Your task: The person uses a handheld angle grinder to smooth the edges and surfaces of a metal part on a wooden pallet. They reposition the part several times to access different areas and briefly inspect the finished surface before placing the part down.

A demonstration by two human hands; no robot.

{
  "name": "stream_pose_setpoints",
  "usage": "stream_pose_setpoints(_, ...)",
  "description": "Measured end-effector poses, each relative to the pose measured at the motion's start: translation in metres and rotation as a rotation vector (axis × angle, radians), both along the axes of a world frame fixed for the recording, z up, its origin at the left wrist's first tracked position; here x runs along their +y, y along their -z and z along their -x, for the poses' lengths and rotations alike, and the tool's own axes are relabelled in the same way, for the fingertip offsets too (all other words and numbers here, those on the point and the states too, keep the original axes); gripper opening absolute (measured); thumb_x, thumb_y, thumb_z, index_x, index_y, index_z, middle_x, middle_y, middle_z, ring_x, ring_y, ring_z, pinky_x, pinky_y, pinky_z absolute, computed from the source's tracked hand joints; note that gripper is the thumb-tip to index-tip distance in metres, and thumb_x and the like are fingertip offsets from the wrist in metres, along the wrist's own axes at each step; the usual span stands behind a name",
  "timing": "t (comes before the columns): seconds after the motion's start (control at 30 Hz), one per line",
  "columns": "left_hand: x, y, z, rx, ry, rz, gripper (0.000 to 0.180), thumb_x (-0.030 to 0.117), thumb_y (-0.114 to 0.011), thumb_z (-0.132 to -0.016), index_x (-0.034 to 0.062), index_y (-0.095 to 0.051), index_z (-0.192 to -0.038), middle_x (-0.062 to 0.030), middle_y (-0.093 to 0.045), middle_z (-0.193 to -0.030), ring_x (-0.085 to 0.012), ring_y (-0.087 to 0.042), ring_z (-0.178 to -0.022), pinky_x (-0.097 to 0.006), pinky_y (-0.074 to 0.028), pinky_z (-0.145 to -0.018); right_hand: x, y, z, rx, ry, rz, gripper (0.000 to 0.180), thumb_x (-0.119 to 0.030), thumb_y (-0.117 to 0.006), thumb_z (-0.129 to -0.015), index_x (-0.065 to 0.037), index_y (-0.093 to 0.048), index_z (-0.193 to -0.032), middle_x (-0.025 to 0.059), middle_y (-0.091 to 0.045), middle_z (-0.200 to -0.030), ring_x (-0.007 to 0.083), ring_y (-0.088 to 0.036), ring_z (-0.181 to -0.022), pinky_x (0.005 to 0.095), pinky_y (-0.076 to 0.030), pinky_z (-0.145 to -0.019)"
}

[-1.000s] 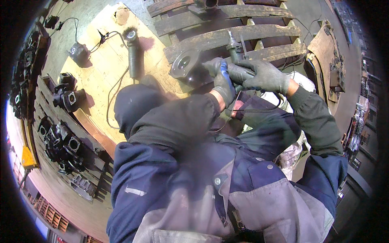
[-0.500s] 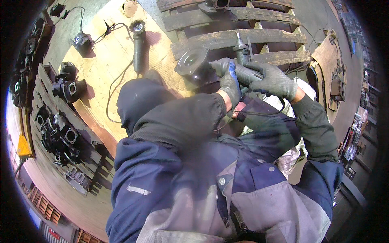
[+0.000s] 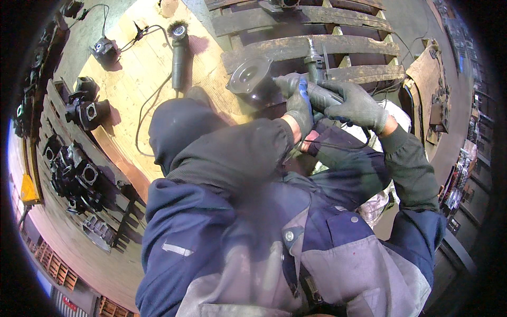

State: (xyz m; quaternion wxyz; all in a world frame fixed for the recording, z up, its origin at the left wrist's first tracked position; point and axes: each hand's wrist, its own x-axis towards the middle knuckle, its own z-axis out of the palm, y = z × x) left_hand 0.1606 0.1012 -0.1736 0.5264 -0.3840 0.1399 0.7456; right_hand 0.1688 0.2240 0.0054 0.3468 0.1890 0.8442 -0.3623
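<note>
Item: hand-held power grinder (image 3: 311, 92), grey body with a blue part, lying at twelve to one o'clock of the view on a dark wooden pallet (image 3: 317, 47). Left hand (image 3: 300, 108), gloved grey, grip closed around the tool's forward body; right hand (image 3: 356, 105), gloved likewise, grip closed around its rear handle. Tool nose meets a round grey metal casting (image 3: 248, 79) with a flanged face, sitting at the pallet's near edge, just at eleven o'clock of the hands. Risk, as judged: the casting appears unclamped, so tool pressure could push it off the pallet edge; the cable (image 3: 338, 145) trailing below the right wrist could snag on the sleeve. Also present: a second grinder with wire brush (image 3: 178, 53), at rest on the pale wooden tabletop (image 3: 132, 84) at ten o'clock; dark engine-like castings (image 3: 84, 111) ranged along the nine o'clock rim. Containers: none discernible; contents not applicable.
</note>
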Motion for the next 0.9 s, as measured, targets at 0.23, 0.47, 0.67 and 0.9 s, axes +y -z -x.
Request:
stream_pose_setpoints(0.23,-0.001,0.0,-0.005,0.044,0.022,-0.008,0.062,0.059,-0.068,-0.097,0.0136,-0.056,-0.138,-0.0167,-0.067,-0.125,-0.0349,-0.069,-0.111,-0.055,-0.061,-0.093,0.008,-0.01,-0.018,-0.106,0.028,0.122,0.083,-0.028,-0.078,-0.084,-0.001,-0.048,-0.156,0.0164,-0.071,-0.122,0.0213,-0.07,-0.098,0.0345,-0.059,-0.083)
stream_pose_setpoints(0.47,-0.017,-0.042,-0.003,0.206,0.248,0.069,0.061,0.05,-0.071,-0.098,0.0057,-0.057,-0.137,-0.0158,-0.069,-0.12,-0.0322,-0.072,-0.107,-0.051,-0.062,-0.091,-0.009,0.005,-0.075,0.204,0.218,0.115,0.093,-0.035,-0.083,-0.083,0.0,-0.042,-0.159,0.0216,-0.059,-0.145,0.0277,-0.059,-0.132,0.0388,-0.045,-0.111)
stream_pose_setpoints(0.67,-0.016,-0.071,0.015,0.583,0.236,0.277,0.068,0.043,-0.078,-0.094,-0.004,-0.058,-0.138,-0.0182,-0.069,-0.125,-0.0274,-0.071,-0.107,-0.041,-0.056,-0.095,-0.019,0.018,-0.077,0.278,0.368,0.189,0.099,-0.02,-0.086,-0.08,0.002,-0.035,-0.162,0.0125,-0.055,-0.15,0.0202,-0.056,-0.13,0.034,-0.046,-0.109)
stream_pose_setpoints(0.9,-0.017,-0.082,0.051,0.893,0.281,0.345,0.064,0.042,-0.083,-0.09,-0.0056,-0.061,-0.128,-0.0159,-0.072,-0.113,-0.0228,-0.07,-0.097,-0.037,-0.057,-0.085,-0.011,0.026,-0.049,0.342,0.553,0.392,0.095,-0.024,-0.088,-0.079,-0.002,-0.042,-0.159,0.0037,-0.065,-0.125,0.0088,-0.062,-0.093,0.0255,-0.054,-0.071)
